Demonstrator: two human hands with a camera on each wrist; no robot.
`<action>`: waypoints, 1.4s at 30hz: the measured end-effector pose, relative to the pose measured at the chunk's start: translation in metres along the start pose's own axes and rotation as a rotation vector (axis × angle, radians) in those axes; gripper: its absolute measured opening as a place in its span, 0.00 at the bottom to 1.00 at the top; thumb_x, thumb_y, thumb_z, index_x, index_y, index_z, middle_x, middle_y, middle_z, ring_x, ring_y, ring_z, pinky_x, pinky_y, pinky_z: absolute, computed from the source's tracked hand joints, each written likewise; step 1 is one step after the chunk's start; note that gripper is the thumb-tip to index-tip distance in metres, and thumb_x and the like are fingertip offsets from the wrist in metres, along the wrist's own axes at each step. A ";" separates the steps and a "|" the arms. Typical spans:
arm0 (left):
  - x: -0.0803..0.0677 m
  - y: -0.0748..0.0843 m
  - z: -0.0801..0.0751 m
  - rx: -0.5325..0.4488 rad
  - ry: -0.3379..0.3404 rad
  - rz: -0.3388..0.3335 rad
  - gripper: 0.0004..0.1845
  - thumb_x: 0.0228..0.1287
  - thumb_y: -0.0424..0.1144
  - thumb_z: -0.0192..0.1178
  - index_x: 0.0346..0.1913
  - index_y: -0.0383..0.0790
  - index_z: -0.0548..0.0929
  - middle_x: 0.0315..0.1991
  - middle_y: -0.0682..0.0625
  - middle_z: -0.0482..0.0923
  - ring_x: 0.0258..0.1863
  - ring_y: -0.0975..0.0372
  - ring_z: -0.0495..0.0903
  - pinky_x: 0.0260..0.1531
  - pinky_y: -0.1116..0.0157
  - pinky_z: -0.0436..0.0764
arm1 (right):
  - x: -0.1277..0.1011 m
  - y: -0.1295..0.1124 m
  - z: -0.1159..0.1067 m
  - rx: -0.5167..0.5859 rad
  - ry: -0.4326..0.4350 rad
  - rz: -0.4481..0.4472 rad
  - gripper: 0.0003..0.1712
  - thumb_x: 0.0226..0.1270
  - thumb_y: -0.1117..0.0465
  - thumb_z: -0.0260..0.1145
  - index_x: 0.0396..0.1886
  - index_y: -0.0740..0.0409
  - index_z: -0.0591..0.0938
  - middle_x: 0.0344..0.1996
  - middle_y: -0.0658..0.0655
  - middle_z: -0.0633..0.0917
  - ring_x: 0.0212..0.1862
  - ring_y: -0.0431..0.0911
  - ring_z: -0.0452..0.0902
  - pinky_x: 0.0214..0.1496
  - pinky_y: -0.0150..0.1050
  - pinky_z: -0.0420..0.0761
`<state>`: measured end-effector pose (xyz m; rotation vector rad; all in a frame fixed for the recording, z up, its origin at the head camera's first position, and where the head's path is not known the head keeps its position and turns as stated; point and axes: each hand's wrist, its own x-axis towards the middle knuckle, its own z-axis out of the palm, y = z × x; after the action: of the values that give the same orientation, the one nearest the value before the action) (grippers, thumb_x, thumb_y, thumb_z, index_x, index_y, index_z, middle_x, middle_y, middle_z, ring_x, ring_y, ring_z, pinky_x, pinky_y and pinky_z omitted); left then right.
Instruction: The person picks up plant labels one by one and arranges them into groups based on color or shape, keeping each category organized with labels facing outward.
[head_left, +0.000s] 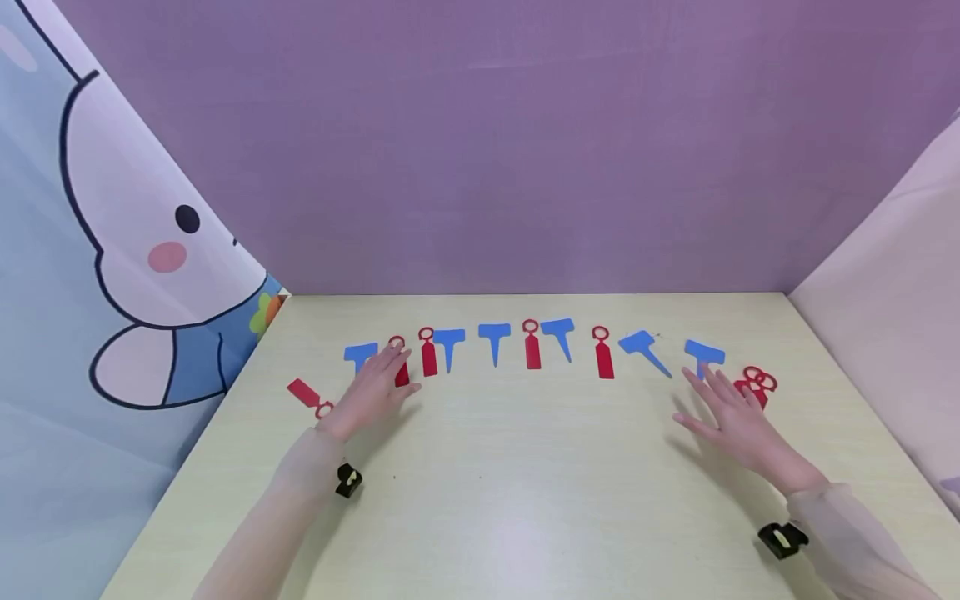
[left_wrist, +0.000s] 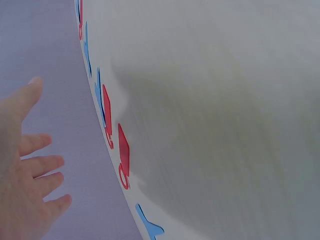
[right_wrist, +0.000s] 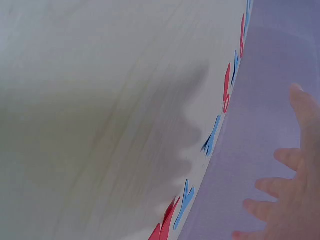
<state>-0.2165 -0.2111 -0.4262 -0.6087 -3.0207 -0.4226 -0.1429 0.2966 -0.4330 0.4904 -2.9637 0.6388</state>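
My left hand (head_left: 372, 392) is over the left part of the row, fingers spread and holding nothing. It partly covers a blue T-shaped plant tag (head_left: 360, 353) and a red ring-topped tag (head_left: 402, 375). Another red tag (head_left: 303, 392) lies slanted beside the left wrist. On the right, my right hand (head_left: 738, 425) hovers with spread, bare fingers, its shadow on the table. Past its fingertips lies a blue T-shaped tag (head_left: 705, 351). Overlapping red ring-topped tags (head_left: 761, 380) lie partly behind that hand. Both wrist views show the hands (left_wrist: 25, 185) (right_wrist: 285, 190) apart from the tags.
Between the hands, more blue tags (head_left: 494, 335) and red tags (head_left: 532, 352) form a loose row along the pale table's (head_left: 495, 500) far side. One blue tag (head_left: 643, 348) lies tilted. A purple backdrop (head_left: 525, 167) rises behind; a cartoon-printed cloth (head_left: 150, 167) hangs at left.
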 end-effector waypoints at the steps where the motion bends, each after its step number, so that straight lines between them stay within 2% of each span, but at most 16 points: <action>1: 0.002 0.000 0.000 -0.013 0.008 0.000 0.34 0.58 0.47 0.57 0.63 0.32 0.61 0.63 0.35 0.56 0.64 0.45 0.52 0.60 0.48 0.53 | 0.001 -0.001 0.000 0.006 -0.004 0.001 0.42 0.62 0.46 0.55 0.69 0.56 0.48 0.66 0.70 0.47 0.65 0.65 0.39 0.58 0.67 0.36; 7: 0.018 0.002 0.000 -0.090 0.054 -0.019 0.29 0.57 0.42 0.59 0.60 0.35 0.66 0.58 0.36 0.63 0.59 0.45 0.60 0.57 0.46 0.59 | 0.005 -0.005 -0.002 0.035 0.007 0.017 0.43 0.60 0.47 0.58 0.68 0.59 0.52 0.63 0.73 0.54 0.61 0.70 0.49 0.53 0.69 0.50; 11: 0.029 0.002 0.001 -0.123 0.055 -0.044 0.27 0.57 0.43 0.59 0.58 0.35 0.69 0.55 0.39 0.67 0.56 0.48 0.64 0.55 0.50 0.64 | 0.008 -0.009 -0.002 0.048 -0.002 0.036 0.41 0.59 0.48 0.59 0.66 0.61 0.55 0.61 0.73 0.57 0.59 0.70 0.53 0.50 0.69 0.56; 19: 0.052 0.002 0.008 -0.227 0.026 -0.093 0.25 0.58 0.42 0.58 0.57 0.35 0.70 0.54 0.38 0.68 0.53 0.48 0.66 0.52 0.52 0.68 | 0.016 -0.013 0.001 0.103 -0.010 0.021 0.33 0.62 0.49 0.57 0.60 0.67 0.64 0.57 0.71 0.65 0.58 0.67 0.57 0.53 0.64 0.60; 27: 0.069 0.001 0.016 -0.252 0.008 -0.082 0.24 0.58 0.39 0.58 0.56 0.31 0.70 0.52 0.37 0.70 0.51 0.48 0.69 0.52 0.55 0.70 | 0.024 -0.016 0.005 0.140 -0.003 0.018 0.26 0.62 0.55 0.59 0.54 0.67 0.71 0.51 0.69 0.73 0.54 0.63 0.66 0.50 0.58 0.68; 32: 0.081 0.001 0.022 -0.250 -0.024 -0.115 0.25 0.58 0.42 0.58 0.57 0.34 0.70 0.53 0.39 0.69 0.52 0.50 0.68 0.52 0.55 0.69 | 0.027 -0.016 0.009 0.155 -0.005 0.029 0.23 0.62 0.56 0.58 0.52 0.67 0.74 0.47 0.66 0.77 0.50 0.60 0.72 0.48 0.56 0.70; 42: 0.092 0.003 0.025 -0.332 -0.061 -0.127 0.24 0.58 0.37 0.59 0.57 0.34 0.70 0.55 0.39 0.68 0.53 0.49 0.67 0.53 0.55 0.69 | 0.035 -0.017 0.016 0.206 -0.045 0.019 0.20 0.62 0.59 0.58 0.50 0.67 0.75 0.45 0.64 0.79 0.43 0.56 0.77 0.45 0.53 0.74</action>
<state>-0.3000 -0.1674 -0.4419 -0.4498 -3.0796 -0.9409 -0.1705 0.2651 -0.4360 0.4972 -2.9630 0.9535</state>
